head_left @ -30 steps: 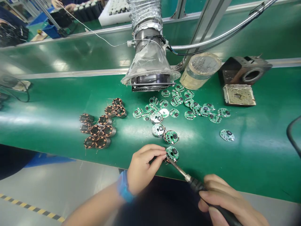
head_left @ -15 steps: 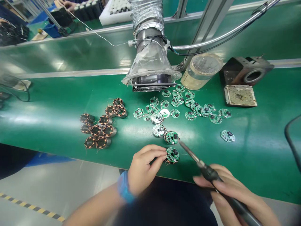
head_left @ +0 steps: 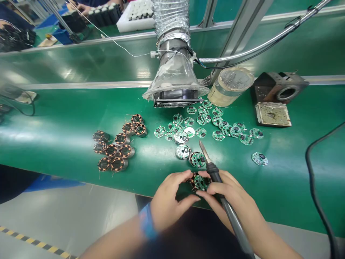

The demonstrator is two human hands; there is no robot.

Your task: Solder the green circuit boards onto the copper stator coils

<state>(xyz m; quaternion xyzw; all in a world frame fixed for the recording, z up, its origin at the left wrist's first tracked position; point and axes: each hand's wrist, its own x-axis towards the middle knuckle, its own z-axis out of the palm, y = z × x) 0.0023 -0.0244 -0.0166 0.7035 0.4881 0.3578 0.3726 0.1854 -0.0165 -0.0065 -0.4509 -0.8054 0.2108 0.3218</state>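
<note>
Green circuit board [head_left: 199, 182] set against a copper-wound coil [head_left: 192, 179], and you're framing the pair between both hands at the near edge of the bench [head_left: 67, 108]! Your left hand [head_left: 170, 199] is curving in a loose C at the left side; how firmly it's gripping, I cannot tell. Your right hand [head_left: 238, 203] is holding a black-handled soldering iron [head_left: 214, 172], tip pointing far and left, its fingers also reaching the pair's right side. Just farther off, board-topped coils [head_left: 197, 159] are standing; bare coils [head_left: 118, 164] are clustering left, loose boards [head_left: 225, 125] are lying beyond, spreading right.
</note>
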